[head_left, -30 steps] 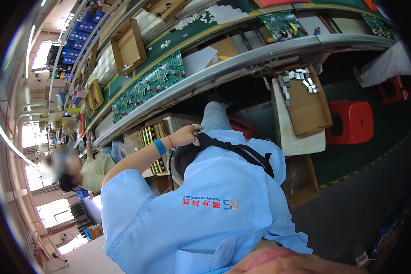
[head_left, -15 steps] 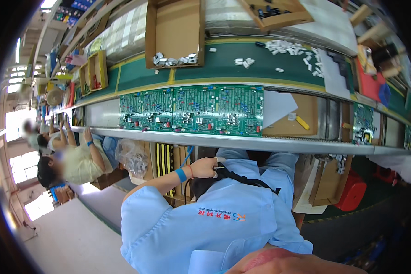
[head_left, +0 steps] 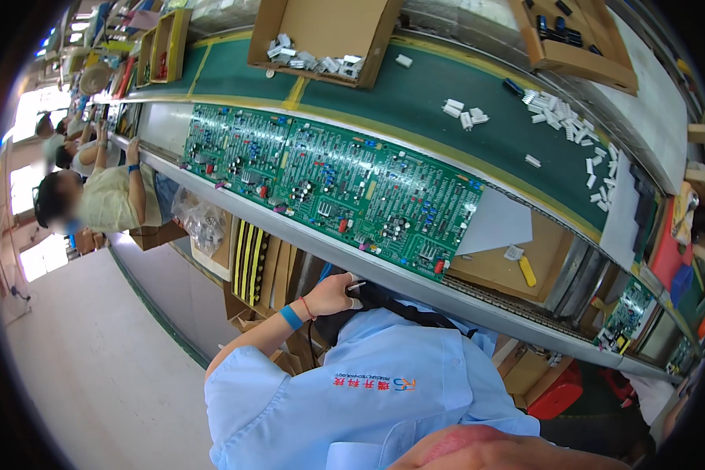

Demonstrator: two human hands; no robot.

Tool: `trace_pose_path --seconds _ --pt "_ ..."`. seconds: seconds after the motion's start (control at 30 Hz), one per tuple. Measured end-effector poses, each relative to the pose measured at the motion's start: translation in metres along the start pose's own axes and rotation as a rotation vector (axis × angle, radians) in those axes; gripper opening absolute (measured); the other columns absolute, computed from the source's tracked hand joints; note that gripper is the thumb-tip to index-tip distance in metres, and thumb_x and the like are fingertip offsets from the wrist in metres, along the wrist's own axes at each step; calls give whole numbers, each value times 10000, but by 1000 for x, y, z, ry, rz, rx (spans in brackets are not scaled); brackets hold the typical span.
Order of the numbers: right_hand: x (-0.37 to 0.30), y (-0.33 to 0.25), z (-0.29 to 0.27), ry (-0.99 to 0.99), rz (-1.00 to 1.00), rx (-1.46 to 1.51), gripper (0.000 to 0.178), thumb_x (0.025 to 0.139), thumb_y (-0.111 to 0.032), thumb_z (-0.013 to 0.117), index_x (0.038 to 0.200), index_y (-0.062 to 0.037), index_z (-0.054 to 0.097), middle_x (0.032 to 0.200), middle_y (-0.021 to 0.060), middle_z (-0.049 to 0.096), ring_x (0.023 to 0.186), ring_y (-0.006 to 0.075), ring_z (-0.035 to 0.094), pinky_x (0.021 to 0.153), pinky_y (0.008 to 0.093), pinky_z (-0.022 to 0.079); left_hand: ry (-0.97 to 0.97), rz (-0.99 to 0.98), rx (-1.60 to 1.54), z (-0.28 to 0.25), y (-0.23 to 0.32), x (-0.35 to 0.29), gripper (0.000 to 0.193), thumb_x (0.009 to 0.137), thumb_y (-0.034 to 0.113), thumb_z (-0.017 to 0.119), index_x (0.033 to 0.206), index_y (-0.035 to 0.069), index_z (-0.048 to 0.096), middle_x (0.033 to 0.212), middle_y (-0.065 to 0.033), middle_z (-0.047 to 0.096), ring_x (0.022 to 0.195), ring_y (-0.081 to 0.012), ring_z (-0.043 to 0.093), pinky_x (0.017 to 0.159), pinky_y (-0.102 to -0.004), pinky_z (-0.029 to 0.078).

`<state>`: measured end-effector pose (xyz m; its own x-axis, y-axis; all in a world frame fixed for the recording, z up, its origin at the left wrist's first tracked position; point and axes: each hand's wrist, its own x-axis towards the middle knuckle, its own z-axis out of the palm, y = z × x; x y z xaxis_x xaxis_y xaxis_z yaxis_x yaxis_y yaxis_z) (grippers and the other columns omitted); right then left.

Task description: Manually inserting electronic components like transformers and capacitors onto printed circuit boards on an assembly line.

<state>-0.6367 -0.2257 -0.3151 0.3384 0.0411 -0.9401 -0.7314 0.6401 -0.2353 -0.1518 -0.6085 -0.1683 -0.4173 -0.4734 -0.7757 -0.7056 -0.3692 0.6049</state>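
My left hand (head_left: 331, 296), with a blue wristband and a red cord at the wrist, is at my waist, its fingers curled closed. It rests against black fabric (head_left: 403, 304) on my lap, like a pouch or strap. A thin, pale-tipped piece shows at the fingertips, too small to name. My right hand is out of view. Just beyond the left hand, past a metal rail (head_left: 290, 223), lies a row of green circuit boards (head_left: 345, 188) filled with components.
Behind the boards a green bench strip (head_left: 415, 110) carries loose white parts (head_left: 560, 117) and a cardboard box (head_left: 329, 31). Right of the boards are a white sheet (head_left: 493, 223) and a yellow-handled tool (head_left: 527, 271). Co-workers sit along the line at left; the nearest wears a pale yellow top (head_left: 113, 200).
My view has turned, so the rail and boards now slope down to the right. My left hand stays at the black fabric and appears slightly further left.
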Motion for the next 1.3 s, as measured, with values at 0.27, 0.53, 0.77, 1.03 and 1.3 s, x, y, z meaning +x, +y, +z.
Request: trace_pose_path --seconds 0.27,0.53,0.77,1.03,1.3 --pt "27 -51 -26 -43 -61 -194 287 763 -266 614 946 -70 715 810 176 685 672 267 677 625 371 534 177 338 461 12 -43 31 372 727 196 700 1040 17 608 888 -218 643 878 -386 618 770 -440 507" --pt "-136 -263 -65 445 -71 -595 199 767 -225 640 856 -63 714 808 177 662 777 359 636 693 410 509 293 476 577 37 -88 34 418 732 190 667 1134 101 596 829 -180 638 755 -375 624 686 -457 516" --pt "-172 -308 -61 1056 -650 -267 136 799 -31 638 924 7 675 845 96 674 726 150 612 686 268 480 687 718 282 35 -105 -12 462 732 229 688 1167 116 583 1000 -109 581 899 -316 602 791 -385 501" --pt "-127 -346 -60 1061 -962 -628 166 852 -12 623 1013 12 659 854 106 649 737 163 607 687 264 475 1635 -352 168 42 -276 -71 223 903 196 518 1089 167 638 1083 -96 634 825 -350 639 677 -442 513" --pt "-83 -317 -66 1415 -1063 -339 232 927 -76 578 1134 6 640 852 58 657 652 67 524 539 193 393 1693 -768 -2 50 -378 -87 591 841 96 468 1420 174 376 961 -196 669 789 -405 637 700 -503 502"
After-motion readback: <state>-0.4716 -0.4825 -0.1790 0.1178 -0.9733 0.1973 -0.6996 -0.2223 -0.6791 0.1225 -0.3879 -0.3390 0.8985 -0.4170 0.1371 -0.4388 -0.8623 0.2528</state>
